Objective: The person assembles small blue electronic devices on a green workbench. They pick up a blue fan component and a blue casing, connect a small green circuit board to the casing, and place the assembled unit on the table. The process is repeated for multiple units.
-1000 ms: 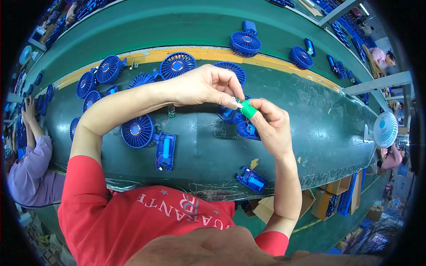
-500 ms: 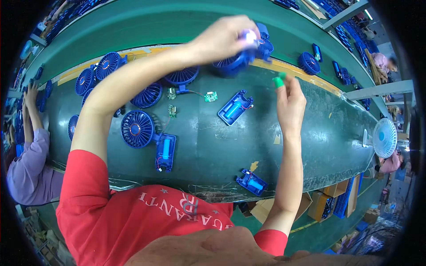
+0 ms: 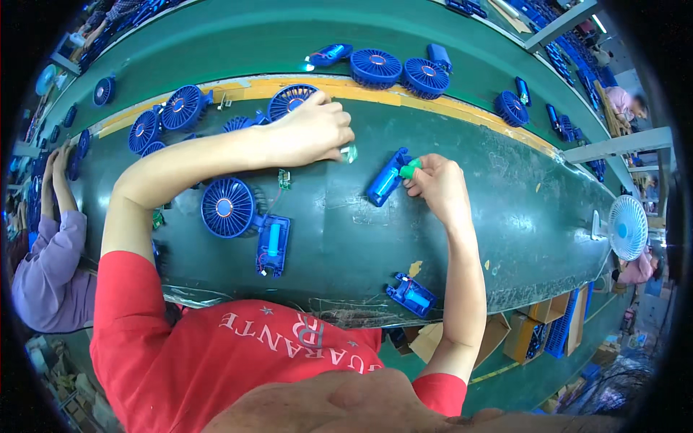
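My left hand [image 3: 314,133] reaches over the bench with its fingers closed on a small green circuit board [image 3: 349,154]. My right hand [image 3: 442,186], wearing green finger covers [image 3: 410,169], pinches the right edge of a blue handle casing [image 3: 386,179] that has a light-blue battery in it. The fingertips hide the casing's plug and wire end. Left of it lies a blue fan [image 3: 228,207] joined to an open handle casing [image 3: 273,245] with a battery, with another circuit board [image 3: 284,180] wired to it. Behind my left hand is a further fan [image 3: 291,101], partly covered.
A green conveyor belt [image 3: 238,54] runs along the far side, carrying fans [image 3: 376,68] and a lit blue handle [image 3: 330,55]. Another battery casing [image 3: 411,294] lies by the near edge. A white desk fan [image 3: 626,227] stands right. At far left a co-worker's purple sleeve [image 3: 54,252] shows.
My left hand has released a lit fan onto the belt, come back toward me and taken the circuit board. My right hand has dropped down-left onto the handle casing, which has tilted slightly.
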`<control>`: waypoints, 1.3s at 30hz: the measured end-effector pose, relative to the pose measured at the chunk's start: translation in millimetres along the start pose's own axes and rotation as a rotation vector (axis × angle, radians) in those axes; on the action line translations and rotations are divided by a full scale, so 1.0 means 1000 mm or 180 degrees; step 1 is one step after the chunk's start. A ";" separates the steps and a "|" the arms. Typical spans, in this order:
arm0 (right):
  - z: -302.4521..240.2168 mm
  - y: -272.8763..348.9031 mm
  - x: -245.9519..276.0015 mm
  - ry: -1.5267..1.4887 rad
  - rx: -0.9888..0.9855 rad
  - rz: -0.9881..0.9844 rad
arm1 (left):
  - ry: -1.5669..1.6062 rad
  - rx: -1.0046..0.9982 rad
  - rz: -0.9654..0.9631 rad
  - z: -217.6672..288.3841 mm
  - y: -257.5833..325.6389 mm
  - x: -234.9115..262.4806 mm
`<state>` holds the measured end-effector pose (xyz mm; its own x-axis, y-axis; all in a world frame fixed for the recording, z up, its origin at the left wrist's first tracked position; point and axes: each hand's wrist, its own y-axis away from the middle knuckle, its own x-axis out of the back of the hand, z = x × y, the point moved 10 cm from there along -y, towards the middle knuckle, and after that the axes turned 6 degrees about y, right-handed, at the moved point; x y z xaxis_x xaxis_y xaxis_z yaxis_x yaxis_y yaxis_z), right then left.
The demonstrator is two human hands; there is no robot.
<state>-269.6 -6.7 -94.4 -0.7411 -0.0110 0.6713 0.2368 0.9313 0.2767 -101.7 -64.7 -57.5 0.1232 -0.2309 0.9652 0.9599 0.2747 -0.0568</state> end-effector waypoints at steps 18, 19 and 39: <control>-0.026 0.041 0.003 -0.1837 0.1119 0.0539 | 0.4420 0.0968 0.0358 0.007 -0.001 -0.012; -0.029 0.043 0.001 -0.1793 0.1097 0.0527 | 0.4810 0.0919 0.0339 0.010 -0.003 -0.014; -0.047 0.066 0.000 -0.1527 0.1217 0.0772 | 0.5133 0.0971 0.0170 0.025 -0.005 -0.020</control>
<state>-224.6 38.0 -43.9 -0.9135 0.2966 0.2785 0.2580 0.9516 -0.1669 -115.6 -37.7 -70.3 0.4597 -0.8378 -0.2946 0.8881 0.4314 0.1589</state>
